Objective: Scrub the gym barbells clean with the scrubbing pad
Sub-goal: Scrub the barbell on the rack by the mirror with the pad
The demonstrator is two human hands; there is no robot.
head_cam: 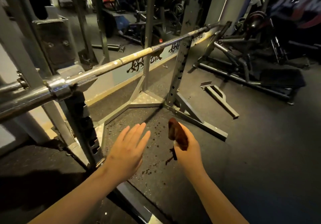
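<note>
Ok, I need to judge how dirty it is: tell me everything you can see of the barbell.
The barbell is a long metal bar resting on the rack, running from lower left to upper right. Its thick left sleeve is shiny grey; the thinner shaft looks dull, with tan, rust-like patches. Nothing else visibly touches it.

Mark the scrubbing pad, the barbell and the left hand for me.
scrubbing pad [177, 132]: head view, middle of its brown face.
barbell [121, 61]: head view, middle of the worn shaft.
left hand [129, 148]: head view, back of the open hand.
</note>
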